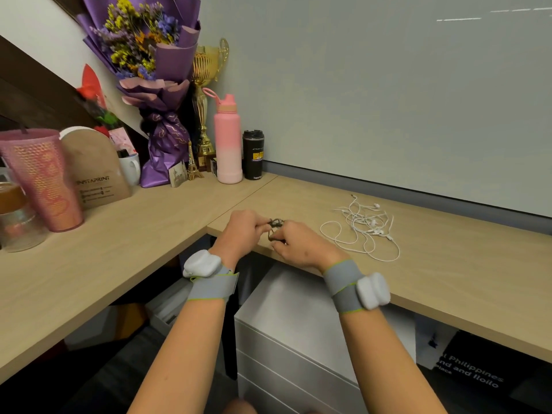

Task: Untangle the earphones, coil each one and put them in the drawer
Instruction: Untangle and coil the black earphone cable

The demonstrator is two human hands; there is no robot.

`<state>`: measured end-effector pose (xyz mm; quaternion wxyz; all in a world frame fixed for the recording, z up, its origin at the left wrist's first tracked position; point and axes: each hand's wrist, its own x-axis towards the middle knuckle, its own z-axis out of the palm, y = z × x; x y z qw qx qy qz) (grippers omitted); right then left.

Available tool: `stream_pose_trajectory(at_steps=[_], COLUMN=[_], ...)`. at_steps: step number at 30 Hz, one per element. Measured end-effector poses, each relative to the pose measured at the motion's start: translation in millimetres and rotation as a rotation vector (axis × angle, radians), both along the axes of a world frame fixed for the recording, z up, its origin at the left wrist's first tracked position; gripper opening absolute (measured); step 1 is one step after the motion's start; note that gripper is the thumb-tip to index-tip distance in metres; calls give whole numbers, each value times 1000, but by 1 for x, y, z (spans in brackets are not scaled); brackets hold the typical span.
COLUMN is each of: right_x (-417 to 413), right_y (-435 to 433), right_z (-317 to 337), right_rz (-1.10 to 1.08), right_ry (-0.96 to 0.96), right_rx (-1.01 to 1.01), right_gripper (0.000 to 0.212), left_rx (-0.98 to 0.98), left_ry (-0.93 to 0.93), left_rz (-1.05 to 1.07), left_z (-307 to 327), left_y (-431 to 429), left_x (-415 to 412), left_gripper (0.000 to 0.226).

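I see both hands meeting just above the front edge of the surface (448, 264). The left hand (243, 231) pinches a dark earphone cord (276, 224) and the right hand (298, 246) grips the same cord from the other side. The fingers hide most of it, so I cannot make out its loops. The white earphones (363, 225) lie in a loose tangle on the surface to the right, apart from the hands. Below, the forearms partly cover the drawer unit (286, 324).
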<state>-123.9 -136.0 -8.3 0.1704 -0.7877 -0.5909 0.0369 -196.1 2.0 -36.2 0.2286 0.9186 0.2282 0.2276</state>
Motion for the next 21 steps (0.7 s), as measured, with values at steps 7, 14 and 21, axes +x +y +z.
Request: stream_pose_trajectory(at_steps=[7, 14, 21], right_x=[18, 47, 41], right_y=[-4, 4, 9], right_z=[27, -9, -42], right_rz=[-50, -272, -325], right_ry=[147, 434, 546], right_rx=[191, 463, 438], right_gripper=[21, 11, 14], left_rx=[-103, -445, -369], left_ry=[115, -48, -312], left_rz=[-296, -456, 0], left_z=[-7, 3, -3], left_y=[-9, -11, -5], left_x=[-6, -5, 8], left_gripper=[13, 18, 19])
